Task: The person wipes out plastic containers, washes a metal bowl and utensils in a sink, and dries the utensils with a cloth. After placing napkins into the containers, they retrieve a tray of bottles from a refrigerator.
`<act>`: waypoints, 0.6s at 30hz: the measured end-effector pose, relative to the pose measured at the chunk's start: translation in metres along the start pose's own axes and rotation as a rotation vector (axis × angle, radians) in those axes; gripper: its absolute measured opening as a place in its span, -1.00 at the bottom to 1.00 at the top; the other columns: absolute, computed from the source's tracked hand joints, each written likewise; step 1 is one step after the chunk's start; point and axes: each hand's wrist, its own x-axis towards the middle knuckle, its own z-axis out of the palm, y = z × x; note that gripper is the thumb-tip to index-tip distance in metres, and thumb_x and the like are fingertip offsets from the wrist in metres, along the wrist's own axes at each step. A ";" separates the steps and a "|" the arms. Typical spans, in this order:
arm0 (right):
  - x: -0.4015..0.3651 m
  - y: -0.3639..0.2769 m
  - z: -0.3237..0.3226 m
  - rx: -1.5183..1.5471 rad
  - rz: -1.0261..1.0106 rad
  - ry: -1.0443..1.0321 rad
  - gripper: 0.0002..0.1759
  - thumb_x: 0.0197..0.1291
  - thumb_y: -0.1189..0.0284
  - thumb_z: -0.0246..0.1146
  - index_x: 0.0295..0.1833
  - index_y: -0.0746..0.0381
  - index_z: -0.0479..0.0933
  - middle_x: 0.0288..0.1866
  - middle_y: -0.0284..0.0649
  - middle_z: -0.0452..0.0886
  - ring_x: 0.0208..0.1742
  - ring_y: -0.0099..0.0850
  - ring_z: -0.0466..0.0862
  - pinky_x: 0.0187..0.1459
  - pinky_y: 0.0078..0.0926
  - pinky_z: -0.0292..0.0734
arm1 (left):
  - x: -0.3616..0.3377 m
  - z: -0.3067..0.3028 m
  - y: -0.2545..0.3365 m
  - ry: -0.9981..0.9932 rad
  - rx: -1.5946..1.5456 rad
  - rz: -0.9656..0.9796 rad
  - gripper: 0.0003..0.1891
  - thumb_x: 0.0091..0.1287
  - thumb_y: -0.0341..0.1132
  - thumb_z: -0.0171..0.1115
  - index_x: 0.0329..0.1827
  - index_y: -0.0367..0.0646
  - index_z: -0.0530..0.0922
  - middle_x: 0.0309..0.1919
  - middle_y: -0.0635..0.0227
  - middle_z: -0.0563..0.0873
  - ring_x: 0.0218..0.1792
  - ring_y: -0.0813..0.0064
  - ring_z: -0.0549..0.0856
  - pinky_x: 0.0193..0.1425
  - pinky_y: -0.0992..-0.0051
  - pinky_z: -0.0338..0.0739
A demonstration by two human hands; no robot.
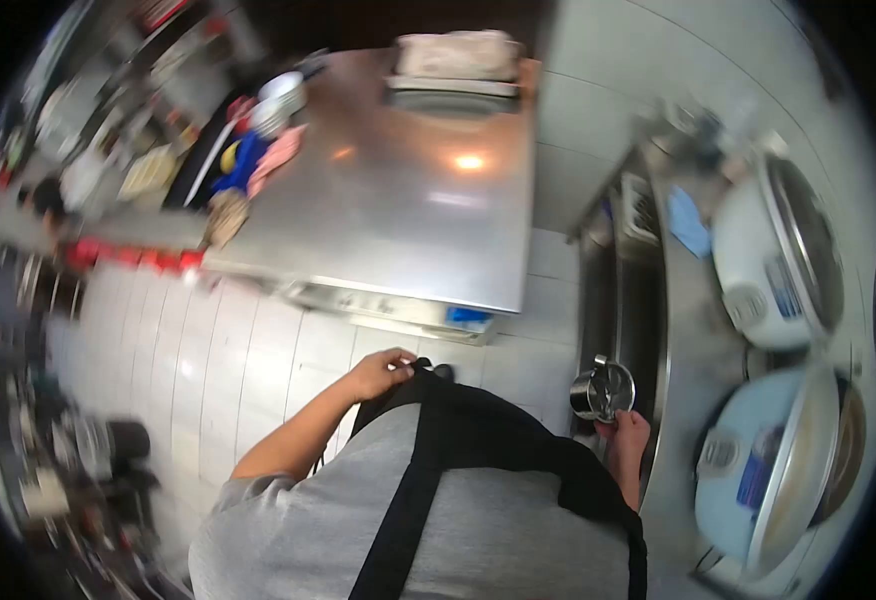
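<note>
In the head view, my right hand (626,435) grips a shiny stainless-steel cup (590,396) at its near side. The cup has a loop handle and hangs beside the shelved steel counter on the right. What is inside the cup is too small to make out. My left hand (383,374) is at the edge of the black apron (488,425), in front of my body. Its fingers are curled and pinch the cloth there.
Ahead stands a steel table (398,180) bearing a covered tray (456,62), stacked white bowls (280,95) and cloths. Two large rice cookers (758,270) and a blue cloth (689,222) rest on the right counter (693,340). Blurred kitchenware and a dark bucket (128,440) are at left.
</note>
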 end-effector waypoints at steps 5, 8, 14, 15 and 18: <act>-0.037 -0.038 0.099 -0.177 -0.056 -0.276 -0.78 0.13 0.50 0.13 -0.54 0.33 0.39 -0.57 -0.18 0.54 -0.60 -0.41 0.61 -0.56 -0.48 0.57 | -0.047 -0.039 -0.028 0.090 -0.443 0.056 -0.81 0.33 -0.29 0.16 -0.07 -0.14 0.52 -0.21 0.46 0.58 -0.18 0.63 0.57 -0.16 0.60 0.51; -0.061 -0.047 0.176 -0.170 -0.086 -0.510 -0.81 0.16 0.50 0.12 -0.48 0.35 0.43 -0.50 -0.17 0.58 -0.54 -0.42 0.62 -0.50 -0.50 0.62 | -0.059 -0.050 -0.025 0.058 -0.544 0.134 -0.82 0.34 -0.28 0.16 -0.07 -0.11 0.50 -0.21 0.48 0.55 -0.13 0.62 0.56 -0.11 0.57 0.54; -0.152 -0.072 0.361 -0.149 -0.059 -0.851 -0.84 0.15 0.53 0.11 -0.44 0.38 0.47 -0.44 -0.11 0.61 -0.48 -0.39 0.65 -0.45 -0.49 0.65 | -0.102 -0.135 -0.038 0.126 -0.605 0.161 -0.84 0.33 -0.27 0.16 -0.14 -0.13 0.49 -0.20 0.42 0.55 -0.16 0.59 0.58 -0.17 0.52 0.61; -0.166 -0.071 0.392 -0.151 -0.040 -0.895 -0.84 0.14 0.53 0.11 -0.44 0.39 0.47 -0.44 -0.11 0.61 -0.48 -0.38 0.65 -0.45 -0.48 0.66 | -0.111 -0.157 -0.049 0.197 -0.548 0.148 -0.84 0.32 -0.27 0.17 -0.16 -0.14 0.50 -0.20 0.41 0.55 -0.18 0.59 0.58 -0.21 0.51 0.62; -0.201 -0.074 0.477 -0.173 -0.006 -1.013 -0.84 0.14 0.53 0.12 -0.42 0.41 0.49 -0.43 -0.09 0.61 -0.47 -0.37 0.66 -0.46 -0.47 0.66 | -0.142 -0.220 -0.082 0.376 -0.446 0.111 -0.83 0.28 -0.28 0.21 -0.27 -0.20 0.51 -0.21 0.36 0.55 -0.25 0.55 0.61 -0.35 0.51 0.65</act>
